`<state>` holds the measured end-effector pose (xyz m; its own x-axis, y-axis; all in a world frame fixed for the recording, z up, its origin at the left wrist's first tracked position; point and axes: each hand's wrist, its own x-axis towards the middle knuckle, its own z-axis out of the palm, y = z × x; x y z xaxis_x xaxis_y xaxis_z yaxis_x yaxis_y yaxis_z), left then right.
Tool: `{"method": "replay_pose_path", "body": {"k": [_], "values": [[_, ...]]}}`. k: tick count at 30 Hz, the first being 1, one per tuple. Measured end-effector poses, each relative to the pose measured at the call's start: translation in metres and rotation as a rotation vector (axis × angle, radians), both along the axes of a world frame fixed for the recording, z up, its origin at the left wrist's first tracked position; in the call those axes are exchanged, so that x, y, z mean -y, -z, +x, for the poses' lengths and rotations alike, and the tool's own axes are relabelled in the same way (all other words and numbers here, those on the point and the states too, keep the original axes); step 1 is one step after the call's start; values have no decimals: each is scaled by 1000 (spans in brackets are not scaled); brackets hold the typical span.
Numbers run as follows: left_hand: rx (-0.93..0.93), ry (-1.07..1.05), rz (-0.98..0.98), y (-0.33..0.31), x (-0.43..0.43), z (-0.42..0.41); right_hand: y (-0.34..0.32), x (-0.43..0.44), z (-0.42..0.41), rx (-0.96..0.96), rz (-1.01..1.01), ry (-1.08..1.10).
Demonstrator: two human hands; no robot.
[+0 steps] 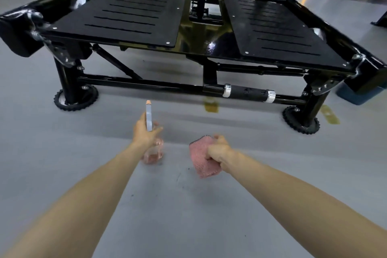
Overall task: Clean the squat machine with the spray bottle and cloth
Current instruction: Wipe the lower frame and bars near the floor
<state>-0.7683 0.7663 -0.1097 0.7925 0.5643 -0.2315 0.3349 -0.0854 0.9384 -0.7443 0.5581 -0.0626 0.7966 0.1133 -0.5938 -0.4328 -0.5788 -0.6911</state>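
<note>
The squat machine (209,33) stands in front of the person, ahead of both hands and not touching them. It is black and shiny, with two flat foot plates that have long slots in them.

The left hand (144,134) has its fingers wrapped around the spray bottle (149,117). The top of the bottle points away from the person, toward the left foot plate (125,12). The clear bottom of the bottle hangs down under the hand. This hand is the one nearer that plate, so the spray will likely go there first.

The right hand (219,151) squeezes a pink cloth (201,159) in a closed fist. The cloth hangs low, on the side of the right foot plate (276,29).

The floor (167,205) under the hands is smooth and grey, with yellow marks (211,106) near the machine. The machine stands on round ridged feet (76,98). There is open room between the person and the machine to step in closer.
</note>
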Motion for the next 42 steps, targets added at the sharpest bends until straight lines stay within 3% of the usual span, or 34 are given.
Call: {"method": "replay_pose_path", "body": {"k": [4,9,12,15,18,21,23,26,31,33,35,39,42], "values": [[86,-39,78,20,-6,-3,11,-1,5,-20,-9,11],[33,-173,-55,30,-8,-5,7,0,7,2,22,19],[-275,-384,197,25,12,-9,2,-1,6,20,30,-2],[-419,-632,76,6,53,-22,-7,-1,2,40,61,6],[-480,-444,-22,-2,92,-22,-15,2,0,52,96,31],[-405,35,-392,-15,105,-19,-23,8,-3,48,146,46],[-356,330,-492,-30,103,-22,-31,12,-7,24,220,44],[-270,381,-493,-39,105,-15,-43,14,-7,21,297,65],[-255,479,-762,-61,121,-8,-58,26,2,46,324,213],[-182,448,-777,-71,130,-5,-64,32,6,83,315,243],[-38,361,-628,-77,140,2,-69,35,12,147,261,263],[155,188,155,-92,154,18,-75,47,24,273,83,307],[224,204,400,-113,162,26,-78,67,36,303,0,397]]}}
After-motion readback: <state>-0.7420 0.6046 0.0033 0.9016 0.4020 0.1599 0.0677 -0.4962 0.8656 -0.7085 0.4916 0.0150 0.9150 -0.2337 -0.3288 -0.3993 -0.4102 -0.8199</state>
